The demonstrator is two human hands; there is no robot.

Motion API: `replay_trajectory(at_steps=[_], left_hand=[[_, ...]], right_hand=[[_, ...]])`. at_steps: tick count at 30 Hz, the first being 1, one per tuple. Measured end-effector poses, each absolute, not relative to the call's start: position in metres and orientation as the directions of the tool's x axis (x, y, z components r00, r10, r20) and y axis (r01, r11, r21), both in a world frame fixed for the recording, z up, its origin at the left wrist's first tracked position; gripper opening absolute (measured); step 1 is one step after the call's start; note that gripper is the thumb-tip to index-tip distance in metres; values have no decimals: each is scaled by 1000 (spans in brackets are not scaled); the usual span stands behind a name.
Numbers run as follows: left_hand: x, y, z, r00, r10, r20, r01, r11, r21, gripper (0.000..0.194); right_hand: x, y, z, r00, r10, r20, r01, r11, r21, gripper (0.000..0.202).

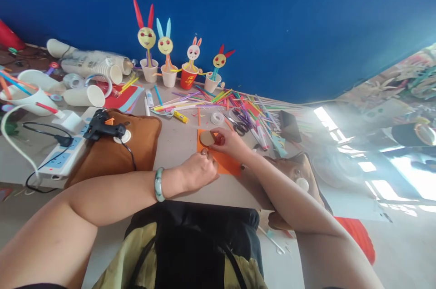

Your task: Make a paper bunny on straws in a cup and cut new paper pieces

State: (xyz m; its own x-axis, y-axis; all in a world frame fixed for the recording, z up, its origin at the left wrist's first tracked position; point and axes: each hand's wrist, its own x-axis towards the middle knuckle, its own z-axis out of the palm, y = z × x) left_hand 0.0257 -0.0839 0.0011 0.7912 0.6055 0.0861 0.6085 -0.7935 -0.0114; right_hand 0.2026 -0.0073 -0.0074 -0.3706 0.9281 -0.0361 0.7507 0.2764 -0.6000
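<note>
An orange sheet (227, 164) lies on the table in front of me. On its upper left part rests a small tan disc (206, 138). My right hand (229, 142) pinches the disc's right edge between thumb and fingertips. Just below and to the left, my left hand (199, 168), with a bangle on its wrist, is curled over the sheet's left side. Its fingers are bent in, and what they hold, if anything, is hidden.
Four cups with rabbit figures, one a red cup (189, 78), stand by the blue wall. Scissors (239, 121) and colored sticks lie ahead. A black glue gun (104, 126) and a power strip (63, 155) are left. A dark phone (289, 125) lies right.
</note>
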Motion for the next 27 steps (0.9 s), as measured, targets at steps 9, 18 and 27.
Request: replay_trajectory(at_steps=[9, 18, 27], left_hand=[[27, -84, -12, 800, 591, 97, 597, -801, -47, 27], [25, -76, -23, 775, 621, 118, 631, -770, -93, 29], [28, -88, -24, 763, 618, 189, 647, -725, -237, 33]], right_hand=[[210, -1, -15, -440, 898, -14, 718, 342, -606, 40], [209, -5, -20, -452, 892, 29, 728, 388, -566, 44], [210, -10, -14, -450, 893, -2, 749, 376, -545, 35]])
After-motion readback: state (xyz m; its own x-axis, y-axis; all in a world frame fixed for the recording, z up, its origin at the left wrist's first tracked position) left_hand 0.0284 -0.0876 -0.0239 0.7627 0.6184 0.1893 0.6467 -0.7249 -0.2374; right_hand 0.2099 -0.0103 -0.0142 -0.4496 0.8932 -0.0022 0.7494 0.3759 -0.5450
